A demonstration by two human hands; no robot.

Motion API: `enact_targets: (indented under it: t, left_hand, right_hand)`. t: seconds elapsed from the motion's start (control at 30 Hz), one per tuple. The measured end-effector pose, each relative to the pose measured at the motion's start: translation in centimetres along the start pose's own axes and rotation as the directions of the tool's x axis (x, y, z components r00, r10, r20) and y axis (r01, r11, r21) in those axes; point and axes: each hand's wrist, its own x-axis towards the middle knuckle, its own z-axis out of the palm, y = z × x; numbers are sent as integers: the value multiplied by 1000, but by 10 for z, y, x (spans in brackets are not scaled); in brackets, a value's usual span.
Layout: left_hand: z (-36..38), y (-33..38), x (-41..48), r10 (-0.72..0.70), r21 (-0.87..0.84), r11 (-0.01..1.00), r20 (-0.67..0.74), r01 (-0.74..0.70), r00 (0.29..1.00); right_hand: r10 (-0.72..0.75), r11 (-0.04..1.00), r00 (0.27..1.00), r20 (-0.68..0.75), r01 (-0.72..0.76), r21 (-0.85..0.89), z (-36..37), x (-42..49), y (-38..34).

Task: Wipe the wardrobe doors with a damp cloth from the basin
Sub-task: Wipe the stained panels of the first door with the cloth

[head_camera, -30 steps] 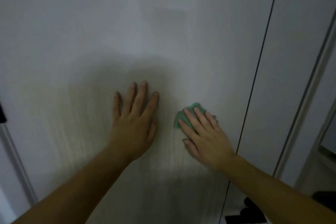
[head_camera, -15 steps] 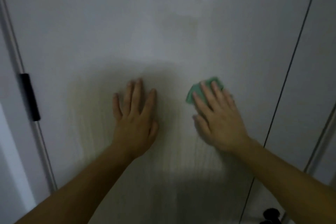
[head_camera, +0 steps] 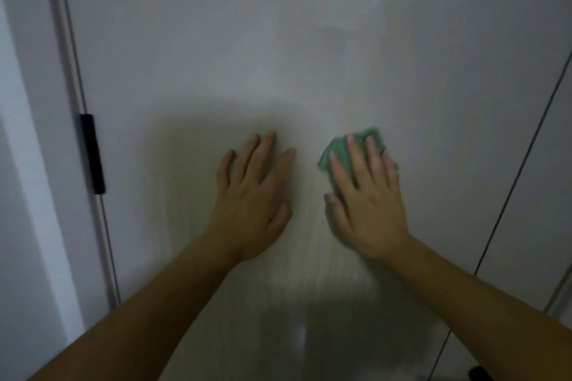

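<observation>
R hand (head_camera: 368, 204) flat, fingers spread, pressing green cloth (head_camera: 342, 151) on wardrobe door (head_camera: 247, 56); L hand (head_camera: 252, 198) flat, bare. Cloth prob soft, limp, light: hold w/ palm.

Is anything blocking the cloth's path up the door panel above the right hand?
Nothing visible. The right hand presses the green cloth flat on the door; the panel above is bare. The left hand rests beside it, apart.

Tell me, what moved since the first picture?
The right hand slid the green cloth up the wardrobe door, until it is level with the fingertips of the left hand. The view swung left, so a black bar now shows. The left hand stayed flat on the door; nothing was grabbed or dropped.
</observation>
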Motion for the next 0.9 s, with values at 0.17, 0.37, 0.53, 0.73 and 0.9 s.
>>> enact_targets:
  t: [0.17, 0.37, 0.53, 0.73, 0.9]
  left_hand:
    - [-12, -37, -20, -146, 44, 988, -51, 148, 988]
    - [-7, -72, -36, -226, 57, 972, -7, 226, 974]
    - [-11, -80, -41, -171, 45, 984, -22, 172, 985]
    - [-15, -105, -55, -235, 28, 971, -43, 236, 971]
    - [-17, -123, -64, -165, 30, 986, -27, 166, 986]
  right_hand:
    - [-385, 916, 904, 186, 399, -45, 18, -43, -22]
    - [-78, 996, 996, 37, 79, -29, 2, 36, -30]
    - [-449, 885, 877, 169, 463, -48, 25, -5, -59]
    - [-130, 990, 991, 24, 131, -53, 6, 74, -68]
    - [-466, 876, 869, 169, 480, -50, 33, 25, -103]
